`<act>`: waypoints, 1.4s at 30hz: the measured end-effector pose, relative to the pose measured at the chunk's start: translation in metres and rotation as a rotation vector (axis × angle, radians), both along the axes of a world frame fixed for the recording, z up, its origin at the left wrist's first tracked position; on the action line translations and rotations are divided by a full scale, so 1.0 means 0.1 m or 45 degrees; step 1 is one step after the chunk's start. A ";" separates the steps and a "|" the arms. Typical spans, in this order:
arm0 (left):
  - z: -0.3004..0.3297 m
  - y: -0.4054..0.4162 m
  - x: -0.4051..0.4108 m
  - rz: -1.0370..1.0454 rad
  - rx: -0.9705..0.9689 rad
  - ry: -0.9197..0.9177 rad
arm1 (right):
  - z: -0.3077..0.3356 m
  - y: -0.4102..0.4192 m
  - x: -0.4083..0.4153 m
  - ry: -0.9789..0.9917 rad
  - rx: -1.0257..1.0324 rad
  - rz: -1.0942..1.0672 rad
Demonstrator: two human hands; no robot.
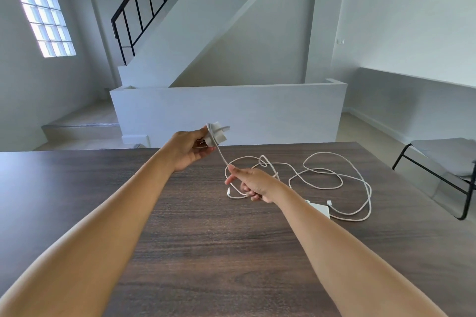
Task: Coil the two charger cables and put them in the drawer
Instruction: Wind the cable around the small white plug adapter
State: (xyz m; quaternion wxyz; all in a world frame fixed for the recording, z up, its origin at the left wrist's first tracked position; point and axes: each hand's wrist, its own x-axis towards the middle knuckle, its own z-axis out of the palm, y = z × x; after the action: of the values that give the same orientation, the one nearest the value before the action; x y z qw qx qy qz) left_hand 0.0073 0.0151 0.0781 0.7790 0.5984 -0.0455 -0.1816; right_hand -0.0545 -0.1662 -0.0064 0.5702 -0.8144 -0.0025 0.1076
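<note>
Bare wooden tabletop [206,252] from six to nine o'clock; loose white cable loops [332,183] and a charger brick [320,208] crowd three o'clock.

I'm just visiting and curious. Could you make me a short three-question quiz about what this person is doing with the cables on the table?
1. True or false: the left hand holds a white charger block lifted off the wooden table.
2. What does the right hand grip? A) a pen B) the white cable running from that block C) nothing
3. Fill in: a second white charger block lies on the table partly hidden behind the right ____.

Key: 1 true. 2 B. 3 forearm; loose cable loops are spread on the table beside it.
</note>
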 end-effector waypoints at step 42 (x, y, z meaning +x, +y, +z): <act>-0.18 0.13 0.30 0.380 -0.126 0.172 | -0.03 0.29 -0.02 -0.102 0.119 0.034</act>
State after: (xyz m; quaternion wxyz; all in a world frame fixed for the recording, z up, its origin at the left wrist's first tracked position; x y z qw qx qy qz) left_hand 0.0376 0.0285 0.0599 0.8271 0.5458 0.0876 -0.1013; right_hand -0.0567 -0.1369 -0.0093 0.6055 -0.7905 -0.0411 0.0822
